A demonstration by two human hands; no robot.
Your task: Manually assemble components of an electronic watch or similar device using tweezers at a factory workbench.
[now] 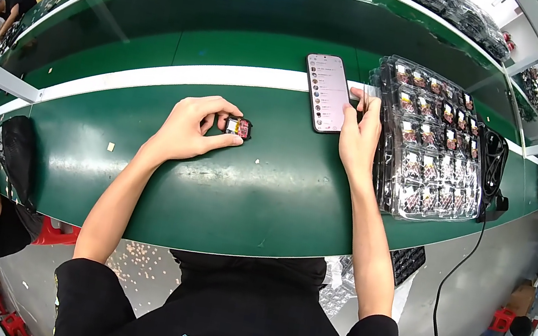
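Observation:
Between the thumb and fingers of my left hand [192, 128] is a small square electronic module [238, 127], with a black frame, a red part and a pale part. The hand rests low over the green tabletop, left of centre. Farther right, my right hand [360, 135] is closed at the right edge of a smartphone [324, 95], with the thumb at its border. A lit list fills the phone's screen. Its far end overlaps the white strip across the table. How the fingers lie behind the phone is partly hidden.
Right of my right hand stands a stack of clear plastic trays [429, 145] with several similar modules in pockets. A coiled black cable [492, 163] lies beside it and hangs off the table. A black bag [16, 158] lies at the left end. Other people sit nearby.

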